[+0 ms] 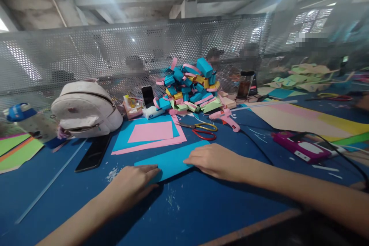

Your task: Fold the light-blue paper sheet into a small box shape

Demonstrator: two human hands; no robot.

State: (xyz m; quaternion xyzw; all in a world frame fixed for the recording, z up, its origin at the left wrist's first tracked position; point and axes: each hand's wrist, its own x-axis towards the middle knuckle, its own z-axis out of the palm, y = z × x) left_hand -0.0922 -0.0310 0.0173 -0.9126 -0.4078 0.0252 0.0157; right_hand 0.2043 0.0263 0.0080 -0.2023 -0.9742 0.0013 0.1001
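Note:
A strip of blue paper point(175, 160), apparently folded, lies at a slant on the blue table in front of me. My left hand point(134, 184) grips its near left end, thumb below and fingers on top. My right hand point(211, 161) pinches the near edge toward the right end, fingers pressed together. Just beyond the strip are stacked pink sheets point(151, 132) over a blue sheet point(122, 138). Scissors point(203, 130) with yellow and red handles lie by the sheets, and a pink glue gun point(226, 118) rests to their right.
A pile of folded paper pieces point(190, 88) stands at the back by a perforated metal screen point(106, 46). On the left are a white backpack point(86, 109), a phone point(93, 153) and a bottle point(33, 123). A magenta power strip point(300, 147) with cables sits on the right.

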